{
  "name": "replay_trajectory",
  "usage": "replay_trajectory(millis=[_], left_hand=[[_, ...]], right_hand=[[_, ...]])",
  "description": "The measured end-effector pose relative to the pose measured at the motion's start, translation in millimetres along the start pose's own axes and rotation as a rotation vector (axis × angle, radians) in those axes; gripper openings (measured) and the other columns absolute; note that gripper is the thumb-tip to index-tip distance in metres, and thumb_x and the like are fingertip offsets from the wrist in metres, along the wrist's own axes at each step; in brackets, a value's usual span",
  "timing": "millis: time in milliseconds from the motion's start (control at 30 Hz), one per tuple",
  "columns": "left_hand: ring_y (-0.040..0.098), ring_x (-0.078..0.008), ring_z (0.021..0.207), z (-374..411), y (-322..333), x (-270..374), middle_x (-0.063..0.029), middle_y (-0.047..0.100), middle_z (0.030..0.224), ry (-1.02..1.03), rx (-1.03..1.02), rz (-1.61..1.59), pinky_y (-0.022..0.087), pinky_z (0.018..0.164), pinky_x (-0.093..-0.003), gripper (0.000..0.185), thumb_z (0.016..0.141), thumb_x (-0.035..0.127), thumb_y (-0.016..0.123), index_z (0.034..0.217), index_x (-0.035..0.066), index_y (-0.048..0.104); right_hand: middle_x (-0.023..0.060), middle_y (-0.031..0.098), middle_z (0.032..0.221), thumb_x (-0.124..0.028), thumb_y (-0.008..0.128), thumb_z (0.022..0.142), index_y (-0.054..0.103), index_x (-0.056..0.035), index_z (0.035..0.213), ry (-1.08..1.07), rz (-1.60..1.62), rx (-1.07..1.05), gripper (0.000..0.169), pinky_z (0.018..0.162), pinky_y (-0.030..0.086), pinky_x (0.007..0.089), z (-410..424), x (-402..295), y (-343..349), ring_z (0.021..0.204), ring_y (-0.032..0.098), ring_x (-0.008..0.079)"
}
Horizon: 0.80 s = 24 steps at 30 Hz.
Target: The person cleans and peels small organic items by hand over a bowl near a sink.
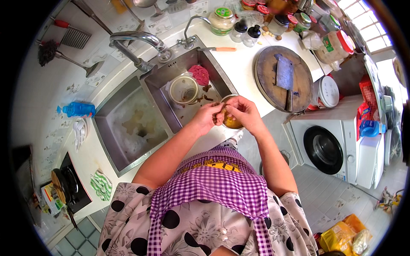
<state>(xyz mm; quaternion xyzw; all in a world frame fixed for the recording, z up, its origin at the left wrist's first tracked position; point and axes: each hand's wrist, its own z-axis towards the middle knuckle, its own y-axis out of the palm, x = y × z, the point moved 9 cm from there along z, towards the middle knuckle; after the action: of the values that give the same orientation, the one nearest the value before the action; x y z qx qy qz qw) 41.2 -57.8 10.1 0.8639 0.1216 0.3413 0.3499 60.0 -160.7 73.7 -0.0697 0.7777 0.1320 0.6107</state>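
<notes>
My left hand (208,116) and my right hand (244,112) meet over a metal bowl (233,124) at the near right corner of the sink. Fingers of both hands pinch a small brownish-yellow piece of food; its exact kind cannot be told. Yellow food or liquid shows in the bowl below. In the right sink basin (157,102) stands a round pale container (184,90), beside a pink mesh scrubber (199,75) and several brown scraps (206,96).
The left basin (110,153) holds cloudy water. An orange-handled knife (224,49) lies behind the sink. To the right, a cleaver (284,73) rests on a round chopping board (264,80). Jars (221,22) line the back counter. The faucet (137,36) arches over the sink.
</notes>
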Motion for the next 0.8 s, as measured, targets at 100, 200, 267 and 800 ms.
replay_trajectory(millis=[100,200,267,800], left_hand=[[0.043,-0.0082,0.055,-1.8,2.7,-2.0,0.002,0.047,0.064,-0.032,-0.001,-0.003,0.033,0.051,-0.0224,0.016,0.096,0.022,0.047,0.088,0.01,0.053],[0.042,-0.008,0.055,-3.2,4.4,-3.3,0.0023,0.047,0.065,-0.057,-0.034,-0.026,0.032,0.051,-0.0225,0.017,0.097,0.023,0.046,0.088,0.01,0.054],[0.041,-0.0079,0.055,-3.1,4.6,-3.6,0.0024,0.046,0.065,-0.056,-0.041,-0.014,0.032,0.051,-0.0225,0.018,0.097,0.024,0.046,0.089,0.01,0.054],[0.053,-0.0123,0.057,0.9,-5.3,7.4,-0.0041,0.057,0.068,0.092,0.136,0.225,0.043,0.053,-0.0252,0.014,0.09,0.015,0.053,0.083,0.003,0.056]], right_hand=[[0.0009,0.061,0.079,-0.005,0.058,0.088,0.061,0.0006,0.098,0.038,0.001,-0.01,0.011,0.064,0.046,0.0203,1.4,8.9,-1.8,0.068,0.055,0.0063],[0.0013,0.062,0.079,-0.004,0.058,0.088,0.061,0.001,0.097,0.062,0.032,-0.011,0.011,0.063,0.047,0.0211,1.4,11.0,-4.8,0.067,0.056,0.0071],[0.0019,0.062,0.079,-0.002,0.056,0.088,0.06,0.002,0.095,0.053,0.048,0.001,0.01,0.063,0.048,0.0227,0.6,7.0,-4.0,0.067,0.058,0.0084],[0.0031,0.061,0.077,-0.004,0.058,0.088,0.061,0.0036,0.099,-0.172,-0.117,0.098,0.014,0.066,0.049,0.0236,4.3,23.5,-17.5,0.067,0.058,0.01]])
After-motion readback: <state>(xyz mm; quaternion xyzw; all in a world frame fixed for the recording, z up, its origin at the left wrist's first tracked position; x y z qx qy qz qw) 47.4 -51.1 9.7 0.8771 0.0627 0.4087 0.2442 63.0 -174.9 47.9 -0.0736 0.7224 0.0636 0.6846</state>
